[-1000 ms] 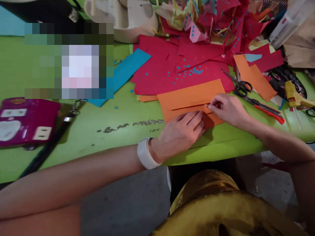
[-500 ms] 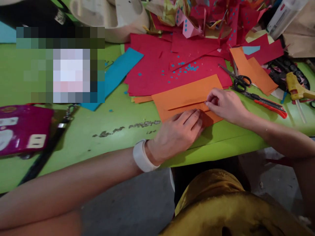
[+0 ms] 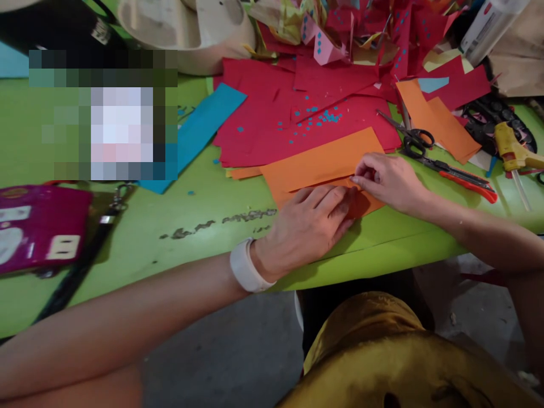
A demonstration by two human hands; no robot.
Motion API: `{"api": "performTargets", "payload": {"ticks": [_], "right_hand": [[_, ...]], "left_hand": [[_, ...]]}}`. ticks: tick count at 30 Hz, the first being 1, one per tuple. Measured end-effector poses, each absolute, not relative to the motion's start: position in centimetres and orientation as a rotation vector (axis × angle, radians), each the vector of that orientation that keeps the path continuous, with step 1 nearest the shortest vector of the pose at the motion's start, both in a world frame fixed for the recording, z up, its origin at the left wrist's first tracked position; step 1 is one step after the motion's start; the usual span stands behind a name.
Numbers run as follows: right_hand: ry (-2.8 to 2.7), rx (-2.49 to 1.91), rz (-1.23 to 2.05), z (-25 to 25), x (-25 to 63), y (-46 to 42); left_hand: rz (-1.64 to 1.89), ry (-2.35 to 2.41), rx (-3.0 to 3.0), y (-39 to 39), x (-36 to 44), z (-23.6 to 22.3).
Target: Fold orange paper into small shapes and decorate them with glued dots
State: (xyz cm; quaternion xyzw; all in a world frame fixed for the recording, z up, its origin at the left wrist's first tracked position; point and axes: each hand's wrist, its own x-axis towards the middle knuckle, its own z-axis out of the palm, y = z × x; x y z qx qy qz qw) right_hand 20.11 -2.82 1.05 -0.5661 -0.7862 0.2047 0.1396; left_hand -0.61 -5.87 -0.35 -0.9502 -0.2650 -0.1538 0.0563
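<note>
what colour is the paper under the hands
Orange; the paper shows best in the head view.

You can pass over the green table [image 3: 212, 249] between the black strap [image 3: 75, 271] and your left hand [image 3: 312, 218], but scissors [image 3: 419, 143] and a cutter [image 3: 467, 181] obstruct the side beyond your right hand [image 3: 387, 180].

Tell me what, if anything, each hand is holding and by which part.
The right hand seems to pinch a small orange flap by its edge. The left hand lies on the orange sheet; whether it grips anything is hidden.
</note>
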Motion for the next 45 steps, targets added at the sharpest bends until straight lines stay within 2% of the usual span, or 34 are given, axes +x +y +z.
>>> {"api": "performTargets", "payload": {"ticks": [45], "right_hand": [[-2.288,-1.619,0.555,0.7,20.0,-2.6]], "left_hand": [[-0.523,-0.862,-2.851,-5.8,-0.6,-1.4]]}}
